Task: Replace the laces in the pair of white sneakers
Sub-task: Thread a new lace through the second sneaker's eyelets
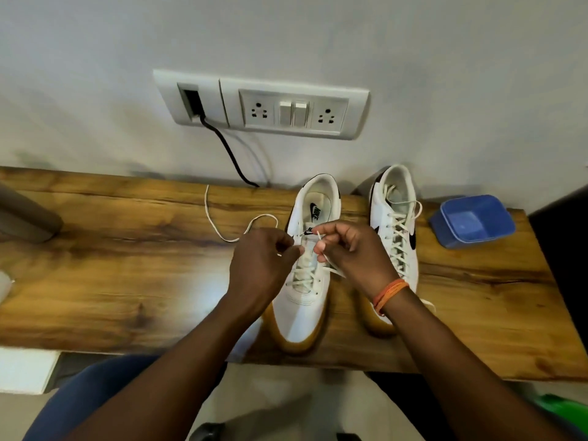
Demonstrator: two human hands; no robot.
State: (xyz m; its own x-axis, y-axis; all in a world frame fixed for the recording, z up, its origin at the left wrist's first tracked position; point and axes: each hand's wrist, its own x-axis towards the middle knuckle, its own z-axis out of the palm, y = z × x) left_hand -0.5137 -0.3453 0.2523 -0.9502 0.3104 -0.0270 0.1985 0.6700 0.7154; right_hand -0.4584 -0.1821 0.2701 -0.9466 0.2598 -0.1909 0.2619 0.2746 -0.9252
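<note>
Two white sneakers with tan soles stand on a wooden table (127, 281), toes toward me. The left sneaker (302, 310) is partly laced with a cream lace (222, 237) whose free end loops away to the left across the wood. My left hand (264, 259) pinches that lace beside the upper eyelets. My right hand (350, 246), an orange band on its wrist, pinches the other lace end over the tongue. The right sneaker (397, 237) is fully laced and stands untouched behind my right wrist.
A blue plastic container (474, 221) sits at the table's right end. A white socket panel (264, 106) is on the wall, with a black cable (229, 151) dropping behind the table. A grey object (25, 214) lies at the far left.
</note>
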